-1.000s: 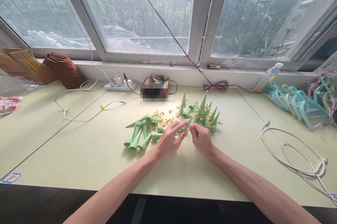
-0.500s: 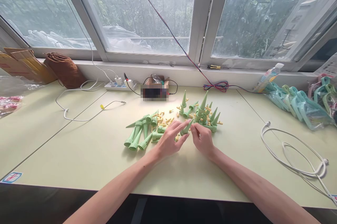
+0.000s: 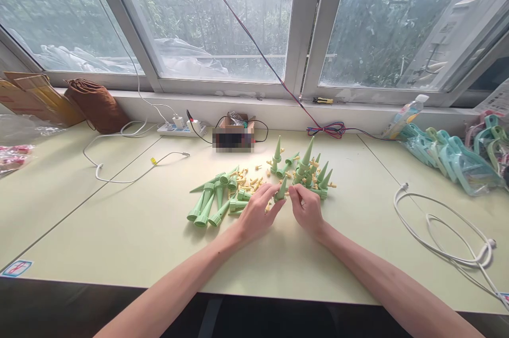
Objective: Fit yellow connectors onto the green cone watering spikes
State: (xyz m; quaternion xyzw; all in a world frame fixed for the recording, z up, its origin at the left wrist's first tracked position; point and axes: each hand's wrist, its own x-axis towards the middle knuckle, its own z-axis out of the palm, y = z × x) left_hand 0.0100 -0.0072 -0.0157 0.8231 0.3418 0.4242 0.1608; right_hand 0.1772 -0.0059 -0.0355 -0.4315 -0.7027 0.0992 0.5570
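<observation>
My left hand (image 3: 258, 211) is closed around the lower part of a green plastic watering spike (image 3: 282, 188), whose tip points up. Close to its right side is my right hand (image 3: 307, 206), thumb and fingers pinched together; whatever is between them is hidden. Left of my hands lies a pile of loose green spikes (image 3: 204, 211), with several small yellow valves (image 3: 246, 185) scattered beside it. Behind my right hand stands a cluster of green spikes (image 3: 305, 160) with yellow valves fitted into their sides. One more fitted spike (image 3: 277, 155) stands upright a little to the left.
White cables lie on the table at left (image 3: 115, 181) and right (image 3: 445, 258). A power strip (image 3: 181, 129), a small box (image 3: 238, 122) and a coiled red-blue wire (image 3: 328, 130) are along the window ledge. Wrapped teal plastic clips (image 3: 449, 152) and a bottle (image 3: 405, 115) sit at right.
The spike in my left hand has tilted more upright, and its tip has shifted slightly left. My right hand's fingertips are a little farther from it.
</observation>
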